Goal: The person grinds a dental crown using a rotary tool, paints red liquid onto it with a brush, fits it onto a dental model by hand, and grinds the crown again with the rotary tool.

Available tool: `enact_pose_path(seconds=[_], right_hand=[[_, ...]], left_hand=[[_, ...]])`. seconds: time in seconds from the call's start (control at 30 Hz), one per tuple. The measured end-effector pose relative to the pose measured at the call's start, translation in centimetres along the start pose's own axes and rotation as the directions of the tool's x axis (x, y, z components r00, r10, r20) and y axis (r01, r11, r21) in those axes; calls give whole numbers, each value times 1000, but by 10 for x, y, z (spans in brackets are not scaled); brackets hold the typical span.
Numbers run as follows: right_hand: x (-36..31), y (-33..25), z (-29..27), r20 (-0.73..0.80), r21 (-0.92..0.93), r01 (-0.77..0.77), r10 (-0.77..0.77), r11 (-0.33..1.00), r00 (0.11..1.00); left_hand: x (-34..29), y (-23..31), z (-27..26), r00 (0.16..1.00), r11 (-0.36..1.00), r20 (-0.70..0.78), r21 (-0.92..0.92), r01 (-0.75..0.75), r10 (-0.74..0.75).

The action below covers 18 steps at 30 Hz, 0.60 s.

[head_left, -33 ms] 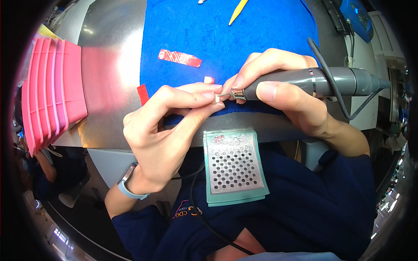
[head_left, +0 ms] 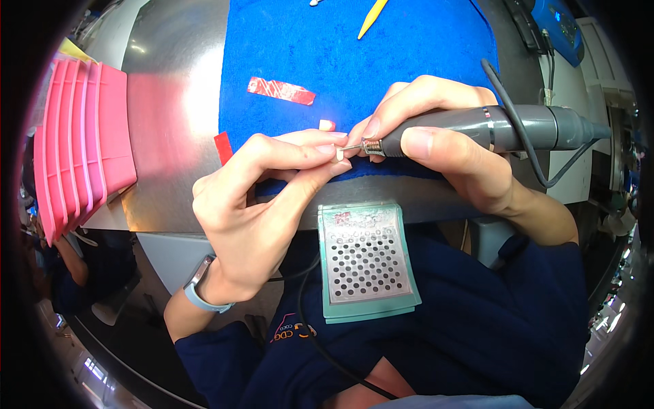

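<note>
My left hand point(head_left: 255, 191) pinches a small white tooth-like piece point(head_left: 340, 155) between thumb and index finger; the fingertips cover part of it. My right hand point(head_left: 449, 140) is wrapped round a dark grey rotary handpiece point(head_left: 507, 128), which lies nearly level and points left. Its thin metal bit point(head_left: 351, 147) reaches the white piece and appears to touch it. The fingertips of both hands come close together over the front edge of a blue towel point(head_left: 300, 41). Just beyond the left fingers, a small pale piece with a reddish side point(head_left: 327, 125) sits on the towel.
Red-and-white strip point(head_left: 281, 91) and a yellow pointed stick point(head_left: 372, 19) lie on the towel. Stacked pink trays point(head_left: 85, 143) stand left on the metal bench point(head_left: 163, 102). A teal-framed perforated plate point(head_left: 368, 266) juts toward me. The handpiece's cord point(head_left: 521, 136) loops right; a blue control box point(head_left: 558, 31) stands behind.
</note>
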State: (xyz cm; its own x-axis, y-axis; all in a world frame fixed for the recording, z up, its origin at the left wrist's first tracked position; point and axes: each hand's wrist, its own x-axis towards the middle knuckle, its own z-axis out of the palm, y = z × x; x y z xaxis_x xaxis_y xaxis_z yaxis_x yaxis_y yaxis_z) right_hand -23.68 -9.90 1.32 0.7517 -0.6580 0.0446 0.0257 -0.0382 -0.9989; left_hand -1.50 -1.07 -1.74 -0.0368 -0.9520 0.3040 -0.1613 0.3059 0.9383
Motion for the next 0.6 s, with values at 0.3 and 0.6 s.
enact_pose_path(seconds=[0.3, 0.6], right_hand=[[0, 1, -2, 14, 9, 0, 0, 1000, 1000], [-1, -2, -2, 9, 31, -43, 42, 999, 999]], left_hand=[[0, -3, -2, 999, 999, 14, 33, -30, 29], [1, -2, 0, 1000, 1000, 13, 13, -24, 24]])
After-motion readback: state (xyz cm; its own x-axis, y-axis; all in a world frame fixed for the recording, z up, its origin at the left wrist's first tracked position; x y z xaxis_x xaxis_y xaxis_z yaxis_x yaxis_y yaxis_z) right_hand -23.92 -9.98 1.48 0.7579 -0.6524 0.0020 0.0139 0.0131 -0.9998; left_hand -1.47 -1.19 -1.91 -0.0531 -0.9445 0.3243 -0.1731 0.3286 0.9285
